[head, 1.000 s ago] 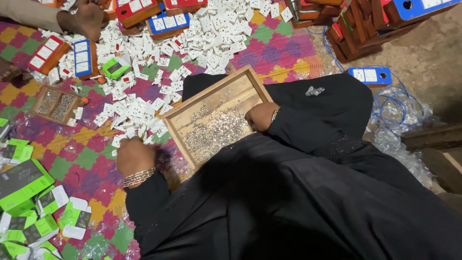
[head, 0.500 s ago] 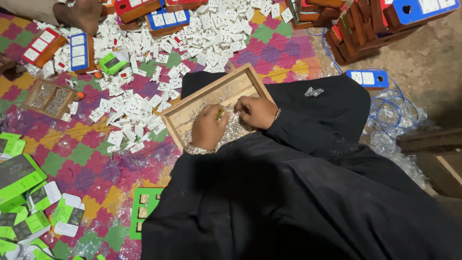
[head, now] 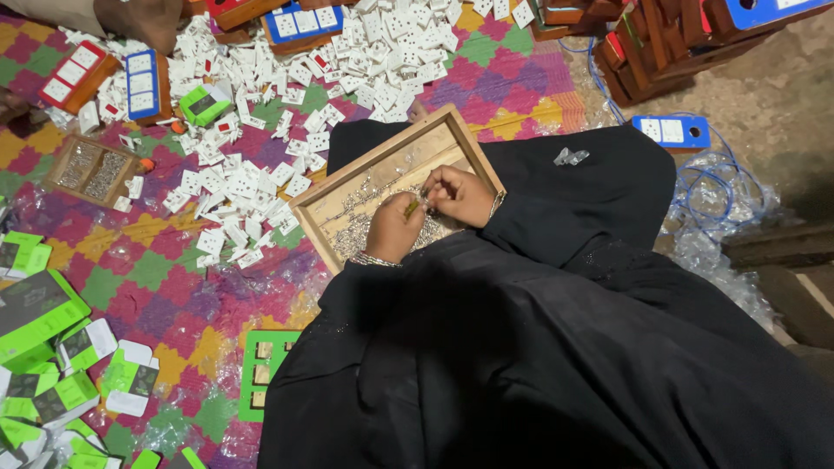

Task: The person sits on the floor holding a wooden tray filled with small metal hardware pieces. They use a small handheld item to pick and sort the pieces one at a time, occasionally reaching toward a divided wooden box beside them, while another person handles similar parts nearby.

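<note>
On the patterned mat (head: 148,269), left to right: green boxes (head: 39,317), a heap of white switch parts (head: 252,187), then a shallow wooden tray (head: 382,161) of small metal pieces resting on the lap. Over the tray, the left hand (head: 393,230) and right hand (head: 460,195) meet, fingers pinched together on one tiny metal part (head: 412,207). Judged light, stiff and easily dropped, the part is best gripped at its edges with fingertips only.

Home workshop floor, patterned mat (head: 165,269), heaps of white socket parts (head: 261,165), wooden trays (head: 395,195)
</note>
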`<state>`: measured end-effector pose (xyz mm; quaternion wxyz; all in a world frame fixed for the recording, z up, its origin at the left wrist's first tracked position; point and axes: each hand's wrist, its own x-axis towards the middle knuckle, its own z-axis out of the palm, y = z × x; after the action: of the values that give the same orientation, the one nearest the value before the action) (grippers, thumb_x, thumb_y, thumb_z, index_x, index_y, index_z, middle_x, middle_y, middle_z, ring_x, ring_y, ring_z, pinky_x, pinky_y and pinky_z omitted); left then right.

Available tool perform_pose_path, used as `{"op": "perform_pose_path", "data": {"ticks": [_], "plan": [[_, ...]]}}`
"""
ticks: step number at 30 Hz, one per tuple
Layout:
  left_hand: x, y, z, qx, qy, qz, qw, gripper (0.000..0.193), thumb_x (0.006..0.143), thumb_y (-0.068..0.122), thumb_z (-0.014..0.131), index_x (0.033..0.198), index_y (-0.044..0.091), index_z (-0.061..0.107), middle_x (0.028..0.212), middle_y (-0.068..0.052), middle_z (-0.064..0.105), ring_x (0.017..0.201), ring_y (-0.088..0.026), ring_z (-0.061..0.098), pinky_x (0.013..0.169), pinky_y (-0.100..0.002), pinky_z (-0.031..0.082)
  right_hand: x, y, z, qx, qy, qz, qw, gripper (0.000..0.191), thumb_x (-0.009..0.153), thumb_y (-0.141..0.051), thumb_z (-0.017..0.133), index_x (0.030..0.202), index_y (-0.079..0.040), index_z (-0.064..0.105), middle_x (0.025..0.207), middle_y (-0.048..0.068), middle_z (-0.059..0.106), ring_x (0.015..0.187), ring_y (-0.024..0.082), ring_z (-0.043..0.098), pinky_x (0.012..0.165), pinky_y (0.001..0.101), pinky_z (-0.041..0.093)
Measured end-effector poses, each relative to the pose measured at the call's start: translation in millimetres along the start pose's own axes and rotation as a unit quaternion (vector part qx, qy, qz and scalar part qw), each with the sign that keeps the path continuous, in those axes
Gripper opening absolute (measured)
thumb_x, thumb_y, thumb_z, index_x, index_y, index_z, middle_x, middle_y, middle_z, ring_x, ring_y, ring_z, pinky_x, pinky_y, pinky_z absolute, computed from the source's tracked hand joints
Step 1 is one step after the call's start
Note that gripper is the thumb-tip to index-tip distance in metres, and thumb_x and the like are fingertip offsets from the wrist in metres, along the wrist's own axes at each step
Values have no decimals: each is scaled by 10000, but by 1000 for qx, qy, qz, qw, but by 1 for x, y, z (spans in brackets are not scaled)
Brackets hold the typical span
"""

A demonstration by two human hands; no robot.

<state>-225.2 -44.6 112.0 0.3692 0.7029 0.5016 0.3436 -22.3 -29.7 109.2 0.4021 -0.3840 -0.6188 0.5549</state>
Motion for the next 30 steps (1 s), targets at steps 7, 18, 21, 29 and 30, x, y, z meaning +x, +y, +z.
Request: {"op": "perform_pose_path", "data": {"ticks": [7, 18, 21, 29, 30], "plan": [[-1, 5, 2, -7, 58, 63, 996, 152, 897, 136, 690, 987, 16, 666, 850, -168, 685, 757, -341, 668, 685, -411, 527, -2, -2, -3, 7, -23, 91, 996, 114, 974, -45, 621, 1072, -28, 677, 895, -16, 676, 788, 33, 591, 699, 206, 487], [-3, 18, -3, -37, 26, 57, 997, 226, 913, 224, 728, 1022, 32, 677, 915, -144, 709, 757, -284, 697, 667, -381, 542, -4, 6, -6, -50, -4, 3, 999, 45, 979, -5, 579, 973, -19, 621, 888, -6, 633, 813, 42, 551, 730, 212, 466], [-2, 17, -4, -18, 18, 68, 997, 200, 926, 217, 721, 1027, 44, 709, 946, -140, 721, 782, -276, 710, 686, -368, 547, -5, 5, -6, -27, -11, 4, 1000, 46, 976, -5, 572, 959, -18, 612, 902, 0, 650, 828, 47, 575, 742, 216, 483], [-4, 19, -4, -40, 53, 57, 996, 134, 926, 172, 699, 989, 53, 699, 894, -130, 715, 764, -264, 704, 672, -364, 538, -6, 8, -8, -20, -16, 45, 999, 57, 977, -16, 572, 942, -35, 612, 868, -4, 638, 754, 36, 564, 660, 210, 476], [-4, 20, -3, -42, 57, 60, 996, 124, 926, 170, 704, 968, 53, 697, 884, -128, 714, 755, -262, 702, 666, -366, 537, -6, 7, -7, -25, -15, 50, 998, 57, 981, -22, 577, 942, -34, 616, 862, -3, 639, 742, 39, 556, 645, 211, 466]]}}
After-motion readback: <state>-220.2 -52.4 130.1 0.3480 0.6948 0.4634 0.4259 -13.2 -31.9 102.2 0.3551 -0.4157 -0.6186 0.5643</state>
